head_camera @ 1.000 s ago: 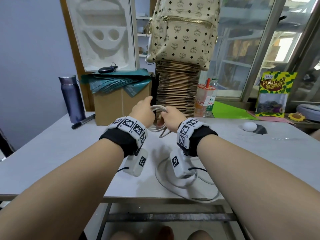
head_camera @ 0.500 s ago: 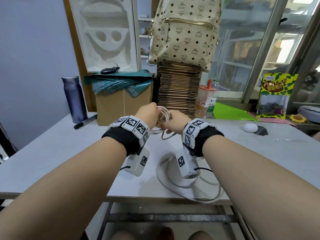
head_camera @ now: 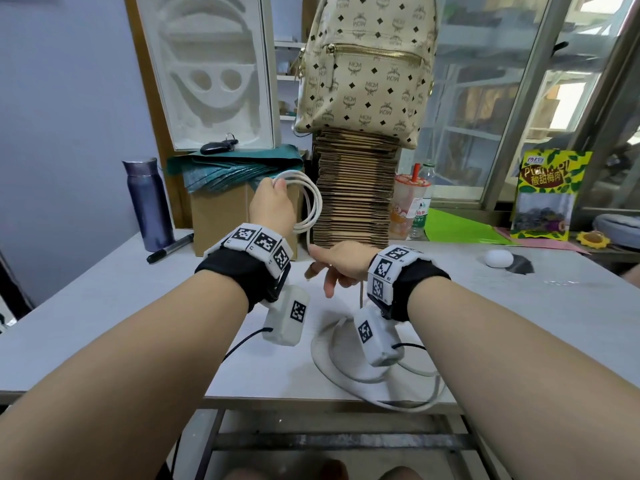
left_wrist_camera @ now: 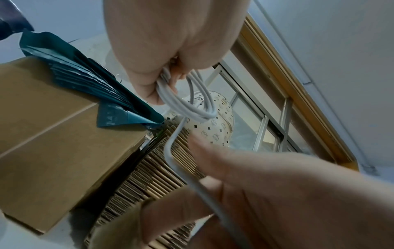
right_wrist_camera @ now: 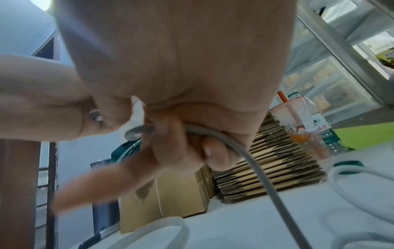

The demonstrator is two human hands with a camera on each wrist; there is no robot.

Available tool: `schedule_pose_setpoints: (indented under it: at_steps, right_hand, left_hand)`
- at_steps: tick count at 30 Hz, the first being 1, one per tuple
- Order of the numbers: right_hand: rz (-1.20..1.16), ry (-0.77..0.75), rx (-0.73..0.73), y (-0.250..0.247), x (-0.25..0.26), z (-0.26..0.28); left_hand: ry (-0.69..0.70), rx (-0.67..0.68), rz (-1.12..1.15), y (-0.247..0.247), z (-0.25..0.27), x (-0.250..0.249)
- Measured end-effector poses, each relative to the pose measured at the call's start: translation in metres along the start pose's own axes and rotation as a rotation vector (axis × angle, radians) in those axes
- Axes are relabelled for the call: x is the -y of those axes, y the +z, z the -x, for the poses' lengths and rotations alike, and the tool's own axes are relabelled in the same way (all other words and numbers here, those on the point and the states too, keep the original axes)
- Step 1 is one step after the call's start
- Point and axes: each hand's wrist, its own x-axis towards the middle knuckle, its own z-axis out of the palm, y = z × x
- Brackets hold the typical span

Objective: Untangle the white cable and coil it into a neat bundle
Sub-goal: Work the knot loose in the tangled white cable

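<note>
My left hand is raised above the table and grips several loops of the white cable. From that coil one strand drops to my right hand, lower and to the right, whose fingers curl round the strand. The rest of the cable lies in loose loops on the grey table near its front edge, under my right wrist.
Behind the hands stand a cardboard box with teal bags, a stack of flat cardboard with a backpack on top, and a drink cup. A purple flask and a marker are at the left, a white egg-shaped object at the right.
The hands were close together on the coil. My left hand has since lifted the coil up and away, and my right hand has slid down along the strand.
</note>
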Motion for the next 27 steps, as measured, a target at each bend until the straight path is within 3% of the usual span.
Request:
schedule_pose_setpoints:
  at_steps: [5, 9, 13, 20, 27]
  right_hand:
    - [-0.127, -0.080, -0.083, -0.004, -0.001, -0.003]
    - [-0.522, -0.024, -0.270, -0.008, -0.003, -0.006]
    - [-0.830, -0.073, -0.330, -0.004, 0.006, -0.007]
    - [-0.961, -0.216, -0.228, 0.001, 0.015, -0.010]
    - [-0.899, -0.219, -0.314, 0.001, 0.010, -0.012]
  left_hand:
    - [-0.106, -0.086, 0.171, 0.002, -0.007, 0.005]
    - [-0.184, -0.118, 0.290, 0.002, -0.010, 0.003]
    - [-0.233, -0.089, 0.309, 0.007, 0.001, -0.002]
    - [-0.393, 0.011, 0.497, 0.010, 0.007, -0.009]
    - [-0.473, 0.160, 0.492, 0.005, 0.016, -0.010]
